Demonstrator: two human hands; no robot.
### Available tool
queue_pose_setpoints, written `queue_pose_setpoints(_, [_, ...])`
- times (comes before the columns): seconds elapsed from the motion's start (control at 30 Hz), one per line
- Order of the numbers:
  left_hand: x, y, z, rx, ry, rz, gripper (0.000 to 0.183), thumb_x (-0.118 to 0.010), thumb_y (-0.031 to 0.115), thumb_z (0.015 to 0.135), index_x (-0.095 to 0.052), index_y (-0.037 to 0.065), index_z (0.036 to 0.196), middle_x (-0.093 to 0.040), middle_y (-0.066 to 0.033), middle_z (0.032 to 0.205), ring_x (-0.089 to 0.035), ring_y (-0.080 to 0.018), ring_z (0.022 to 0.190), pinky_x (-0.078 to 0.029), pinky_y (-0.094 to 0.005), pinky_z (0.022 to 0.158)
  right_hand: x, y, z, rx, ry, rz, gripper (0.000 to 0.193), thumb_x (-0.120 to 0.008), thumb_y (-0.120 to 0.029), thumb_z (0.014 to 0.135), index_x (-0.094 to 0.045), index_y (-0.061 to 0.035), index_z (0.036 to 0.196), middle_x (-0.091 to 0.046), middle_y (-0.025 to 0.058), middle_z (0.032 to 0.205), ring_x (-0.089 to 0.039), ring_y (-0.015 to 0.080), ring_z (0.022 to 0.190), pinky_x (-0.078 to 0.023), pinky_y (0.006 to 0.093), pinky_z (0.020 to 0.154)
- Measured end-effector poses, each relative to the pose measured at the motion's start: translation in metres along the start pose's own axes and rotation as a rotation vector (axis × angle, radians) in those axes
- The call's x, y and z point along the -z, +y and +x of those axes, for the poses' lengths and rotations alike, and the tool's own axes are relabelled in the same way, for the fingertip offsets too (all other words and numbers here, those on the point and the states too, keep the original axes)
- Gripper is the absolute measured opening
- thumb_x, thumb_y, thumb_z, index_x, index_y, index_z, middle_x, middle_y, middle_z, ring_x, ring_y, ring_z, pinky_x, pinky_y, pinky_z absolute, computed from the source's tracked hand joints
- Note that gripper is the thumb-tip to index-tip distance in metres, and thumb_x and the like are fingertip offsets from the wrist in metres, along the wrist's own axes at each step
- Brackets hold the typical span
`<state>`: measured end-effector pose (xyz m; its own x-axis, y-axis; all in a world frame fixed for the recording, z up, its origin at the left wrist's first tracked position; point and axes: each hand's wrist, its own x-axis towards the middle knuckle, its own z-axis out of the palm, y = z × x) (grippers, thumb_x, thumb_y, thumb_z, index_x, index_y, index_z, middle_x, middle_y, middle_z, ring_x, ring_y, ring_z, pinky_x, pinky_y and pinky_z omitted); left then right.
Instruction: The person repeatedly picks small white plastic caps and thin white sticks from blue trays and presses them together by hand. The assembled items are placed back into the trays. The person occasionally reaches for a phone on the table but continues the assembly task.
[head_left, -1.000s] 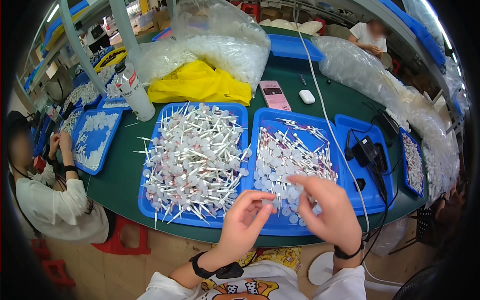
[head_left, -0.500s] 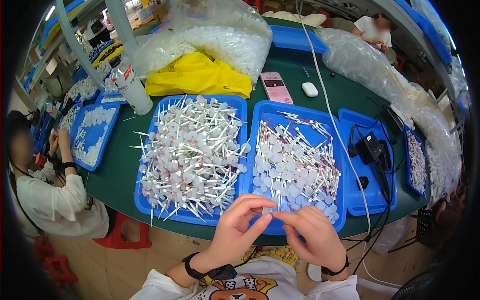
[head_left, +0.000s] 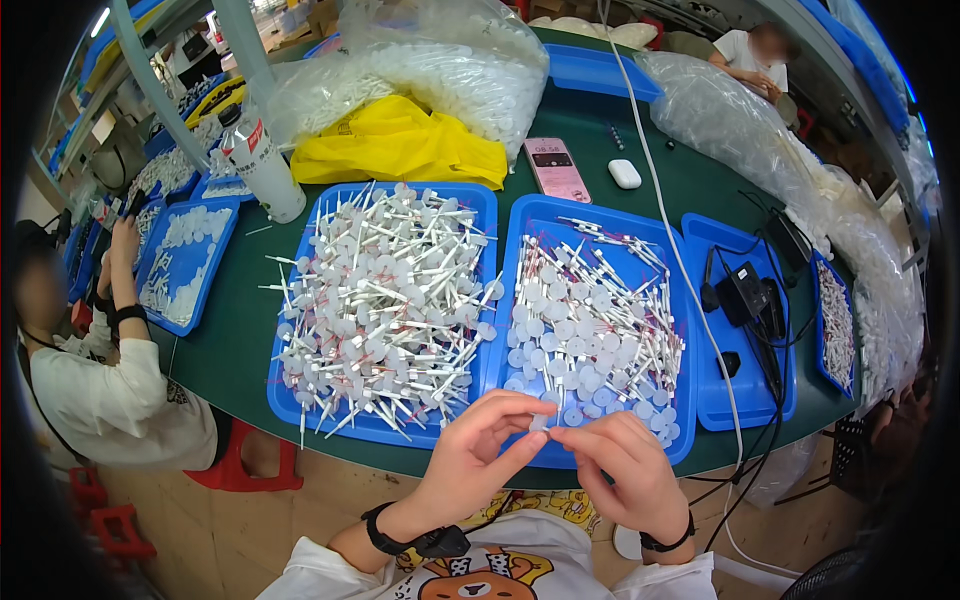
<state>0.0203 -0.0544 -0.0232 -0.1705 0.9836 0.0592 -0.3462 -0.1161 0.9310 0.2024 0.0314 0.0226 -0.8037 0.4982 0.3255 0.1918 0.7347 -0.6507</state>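
On the green bench [head_left: 225, 330], a blue plastic tray [head_left: 283, 405] is heaped with white sticks bearing translucent round discs [head_left: 385, 300]. The left hand [head_left: 482, 440] pinches a small translucent disc [head_left: 540, 422] above the near edge of a second blue tray [head_left: 545, 208]. The right hand [head_left: 630, 465] has fingertips together beside it, grip unclear. Rightward, a black adapter [head_left: 740, 293] lies in a third tray [head_left: 715, 400].

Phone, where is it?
Head view, upper part, just right of centre: the phone lies on the table, between the yellow bag and the white case.
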Motion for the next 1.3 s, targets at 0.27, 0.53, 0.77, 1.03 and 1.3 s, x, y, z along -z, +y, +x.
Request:
queue_pose_setpoints(0.27, [-0.002, -0.003, 0.0, 0.024, 0.014, -0.12, 0.023, -0.06, -0.012, 0.093, -0.053, -0.007, 0.114, -0.061, -0.0229, 0.123, -0.061, -0.0253, 0.121, -0.052, -0.0382, 0.104, -0.004, 0.002, -0.003, 0.008, 0.061, -0.046, 0.043, -0.067, 0.007, 0.076, -0.064, -0.0013, 0.119, -0.066, 0.0095, 0.095, -0.064, 0.0272, 0.084, -0.046, 0.0366, 0.074])
queue_pose_setpoints(0.53, [-0.005, -0.009, -0.001, 0.015, 0.069, -0.173, 0.023, -0.065, -0.01, 0.091, -0.057, -0.008, 0.113, -0.063, -0.0248, 0.125, -0.064, -0.0227, 0.116, -0.052, -0.0346, 0.102, -0.009, 0.002, -0.004, 0.104, 0.144, -0.315, 0.038, -0.066, 0.001, 0.076, -0.066, -0.0006, 0.114, -0.07, 0.0077, 0.103, -0.066, 0.0209, 0.09, -0.048, 0.0346, 0.075])
queue_pose_setpoints(0.77, [-0.008, -0.011, -0.001, 0.049, 0.099, -0.195, 0.022, -0.065, -0.007, 0.093, -0.056, -0.007, 0.113, -0.066, -0.0193, 0.117, -0.066, -0.019, 0.11, -0.054, -0.0308, 0.097, -0.009, 0.002, -0.007, 0.182, 0.138, -0.468, 0.042, -0.07, -0.006, 0.073, -0.069, -0.0017, 0.114, -0.066, 0.0069, 0.104, -0.062, 0.0214, 0.088, -0.049, 0.0348, 0.073])
queue_pose_setpoints(1.03, [-0.007, -0.009, -0.001, 0.128, 0.096, -0.132, 0.016, -0.065, 0.003, 0.097, -0.057, -0.004, 0.11, -0.065, -0.007, 0.096, -0.065, -0.0116, 0.088, -0.052, -0.0242, 0.079, -0.015, -0.001, -0.009, 0.194, 0.154, -0.518, 0.039, -0.07, -0.006, 0.073, -0.072, -0.0031, 0.112, -0.066, 0.0064, 0.104, -0.061, 0.0211, 0.087, -0.049, 0.0349, 0.071])
queue_pose_setpoints(1.3, [-0.009, -0.012, 0.0, 0.042, 0.099, -0.02, 0.02, -0.066, -0.001, 0.095, -0.059, -0.003, 0.114, -0.065, -0.0108, 0.11, -0.064, -0.0139, 0.1, -0.051, -0.0284, 0.091, -0.019, 0.003, -0.013, 0.183, 0.18, -0.528, 0.039, -0.07, -0.005, 0.074, -0.071, -0.003, 0.113, -0.068, 0.0063, 0.101, -0.062, 0.0204, 0.086, -0.048, 0.0346, 0.07])
